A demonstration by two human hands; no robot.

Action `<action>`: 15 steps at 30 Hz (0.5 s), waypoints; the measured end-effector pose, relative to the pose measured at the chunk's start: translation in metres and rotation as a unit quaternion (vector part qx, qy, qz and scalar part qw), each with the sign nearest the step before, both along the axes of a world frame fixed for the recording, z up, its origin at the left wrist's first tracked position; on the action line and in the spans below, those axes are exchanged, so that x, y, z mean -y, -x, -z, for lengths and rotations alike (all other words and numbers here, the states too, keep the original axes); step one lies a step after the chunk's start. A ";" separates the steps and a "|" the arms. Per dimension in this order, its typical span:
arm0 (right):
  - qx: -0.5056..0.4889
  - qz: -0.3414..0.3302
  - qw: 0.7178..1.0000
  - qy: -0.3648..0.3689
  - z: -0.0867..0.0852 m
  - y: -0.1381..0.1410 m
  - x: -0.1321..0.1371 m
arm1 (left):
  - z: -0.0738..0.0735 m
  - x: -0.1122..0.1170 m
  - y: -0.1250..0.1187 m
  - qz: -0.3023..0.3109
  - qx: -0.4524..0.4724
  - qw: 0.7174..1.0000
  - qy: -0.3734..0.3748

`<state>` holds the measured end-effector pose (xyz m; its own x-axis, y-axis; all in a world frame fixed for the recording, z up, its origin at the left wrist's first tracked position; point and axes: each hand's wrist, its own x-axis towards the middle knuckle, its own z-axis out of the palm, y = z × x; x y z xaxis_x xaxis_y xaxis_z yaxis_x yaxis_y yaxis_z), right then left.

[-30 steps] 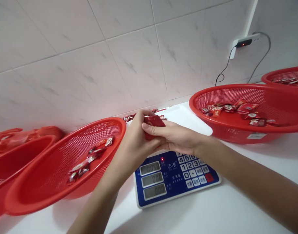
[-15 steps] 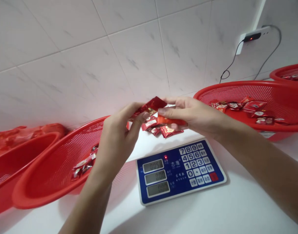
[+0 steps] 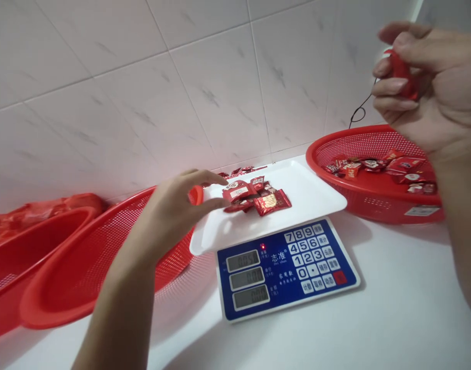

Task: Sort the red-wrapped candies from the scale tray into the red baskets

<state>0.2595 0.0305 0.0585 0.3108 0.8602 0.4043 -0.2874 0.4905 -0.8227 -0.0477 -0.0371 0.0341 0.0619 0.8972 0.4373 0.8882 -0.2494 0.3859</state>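
A small pile of red foil candy packets lies on a white tray. My left hand hangs at the tray's left edge, fingers extended just over the pile, with nothing visible in it. High at the upper right, my right hand curls around a red packet, which its fingers partly hide. The tray rests on a blue digital scale. Its displays are lit, and the digits are too small to read with certainty.
A red mesh basket holding several packets stands to the right of the scale. Another red basket sits to the left, with a further red basket and red bag beyond it. A black cable hangs against the tiled wall behind the white counter.
My hands have parted. The right hand rose to the upper right with a red packet, while the left dropped to the tray's edge, holding nothing visible. More of the tray now shows.
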 end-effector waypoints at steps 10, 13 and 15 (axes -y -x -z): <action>0.006 -0.040 0.999 -0.023 0.005 0.011 0.001 | -0.009 0.013 -0.003 -0.063 0.106 0.988 -0.087; 0.043 -0.027 0.999 -0.016 0.006 0.013 0.003 | -0.007 0.011 -0.004 -0.056 0.106 0.989 -0.087; 0.067 -0.017 0.998 -0.011 0.007 0.013 0.004 | -0.007 0.013 -0.008 -0.059 0.116 0.988 -0.084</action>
